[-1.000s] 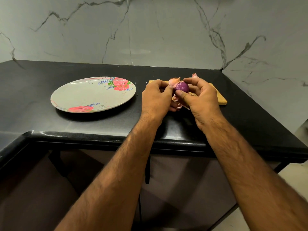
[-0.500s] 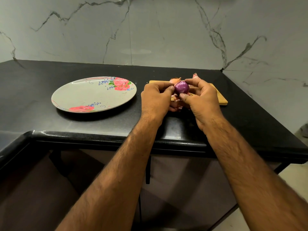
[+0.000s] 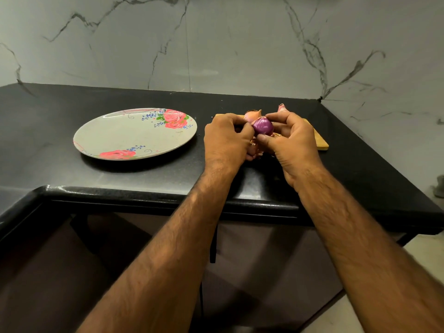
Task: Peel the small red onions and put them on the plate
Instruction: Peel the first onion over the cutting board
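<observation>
Round grey plate (image 3: 125,134) printed with pink roses lies at left on the black stone countertop (image 3: 48,140), its whole face in view. It is well apart from the glossy purple peeled onion (image 3: 263,126), which is held over the light wooden cutting board (image 3: 320,143) at right. Left hand (image 3: 225,140) and right hand (image 3: 292,140) both pinch this onion with curled fingers and hide most of the board; only the tops of the pale unpeeled onions (image 3: 252,115) show beyond, and the papery skin scraps (image 3: 254,147) beneath are indistinct.

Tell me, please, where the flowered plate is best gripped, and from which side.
Probably the plate by its right rim, coming from the cutting board side: it lies flat on the counter, and only the upturned rim lets fingers slip under.
</observation>
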